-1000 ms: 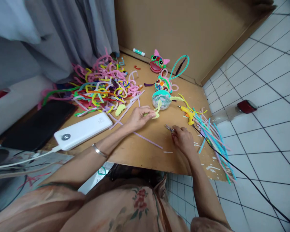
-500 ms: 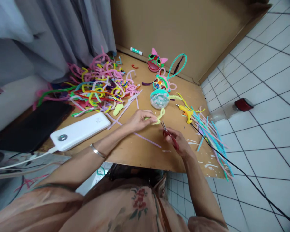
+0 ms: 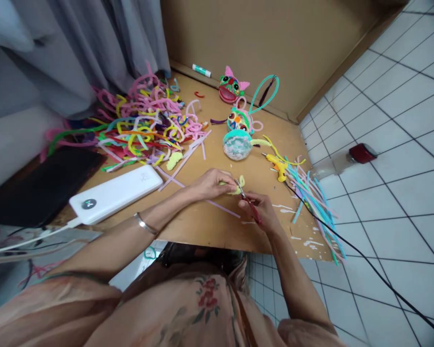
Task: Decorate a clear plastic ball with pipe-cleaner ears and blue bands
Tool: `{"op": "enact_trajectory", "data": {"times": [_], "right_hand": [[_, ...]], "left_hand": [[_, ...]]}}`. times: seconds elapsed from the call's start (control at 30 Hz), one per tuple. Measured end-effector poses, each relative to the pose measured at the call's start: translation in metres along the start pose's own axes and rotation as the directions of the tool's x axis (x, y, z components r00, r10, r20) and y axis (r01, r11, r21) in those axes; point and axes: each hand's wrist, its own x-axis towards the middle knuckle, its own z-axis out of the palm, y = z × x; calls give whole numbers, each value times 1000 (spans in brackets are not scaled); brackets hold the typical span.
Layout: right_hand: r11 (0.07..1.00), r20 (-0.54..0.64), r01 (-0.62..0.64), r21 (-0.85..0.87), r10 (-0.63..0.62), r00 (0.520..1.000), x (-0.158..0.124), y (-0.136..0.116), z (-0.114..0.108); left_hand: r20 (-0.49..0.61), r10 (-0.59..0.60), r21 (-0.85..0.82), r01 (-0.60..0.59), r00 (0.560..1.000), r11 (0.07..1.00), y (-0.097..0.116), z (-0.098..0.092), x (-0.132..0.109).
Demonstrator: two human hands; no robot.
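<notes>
My left hand pinches a pale yellow pipe cleaner, whose looped end sticks out past the fingertips. In my right hand is a pair of red-handled scissors, the blades reaching the pipe cleaner beside my left fingertips. Whether the blades are closed on it I cannot tell. Just beyond my hands sits a round craft piece with a turquoise rim. Behind it stand a decorated animal head with pink loop ears and a second head with pink pointed ears.
A tangled heap of pipe cleaners covers the back left. A white power bank and a black tablet-like slab lie left. To the right are a yellow glue gun, its cable, and straight pipe cleaners. A glue stick lies at the back.
My right hand has moved left and up, bringing the scissor blades from beside the yellow pipe cleaner onto it. My left hand keeps its pinch, and the view has shifted slightly.
</notes>
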Motion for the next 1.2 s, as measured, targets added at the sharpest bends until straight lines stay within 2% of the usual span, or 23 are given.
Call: {"op": "enact_trajectory", "data": {"times": [0.07, 0.13, 0.2, 0.27, 0.33, 0.4, 0.5, 0.6, 0.67, 0.7, 0.77, 0.83, 1.0, 1.1, 1.2], "right_hand": [[997, -48, 37, -71, -41, 998, 0, 3, -2], [966, -119, 72, -247, -104, 987, 2, 8, -6], [867, -209, 45, -497, -170, 963, 3, 14, -13], [741, -268, -29, -671, -206, 941, 4, 20, -21], [666, -242, -56, -744, -190, 952, 4, 23, -29], [640, -139, -8, -768, -156, 978, 3, 20, -34], [687, -57, 121, -717, -231, 971, 6, 5, -31], [820, -180, 223, -527, -364, 914, 17, -16, -12], [912, -256, 268, -311, -352, 900, 31, -26, 5], [941, -260, 277, -193, -322, 910, 39, -30, 13], [964, -246, 264, 4, -255, 935, 55, -35, 26], [961, -249, 257, 103, -226, 942, 70, -38, 33], [931, -271, 337, 137, -292, 917, 86, -45, 40], [922, -302, 362, 135, -310, 902, 85, -46, 43], [925, -327, 363, 116, -309, 893, 83, -44, 46]], "left_hand": [[-7, 2, -8, -2, 1000, 1000, 0, 0, 0], [-26, 6, -17, -7, 1000, 1000, 0, 0, 0], [-71, 1, -28, -3, 997, 1000, -1, -1, 1], [-150, -21, -46, 14, 989, 999, -2, -2, 2], [-230, -52, -72, 36, 972, 997, -2, -2, 3], [-288, -87, -99, 61, 954, 993, 0, -3, 2], [-359, -127, -131, 85, 925, 988, 2, -3, 2], [-426, -135, -164, 71, 895, 984, 3, -3, 2], [-461, -131, -187, 48, 878, 981, 3, -3, 3], [-479, -130, -196, 38, 868, 980, 2, -4, 3], [-526, -124, -205, 16, 841, 979, 2, -6, 3], [-582, -111, -199, -9, 805, 980, 2, -9, 3], [-684, -42, -103, -39, 728, 994, 3, -13, 3], [-698, -28, -67, -25, 716, 997, 5, -13, 2], [-688, -55, -73, 6, 724, 997, 6, -12, 2]]}}
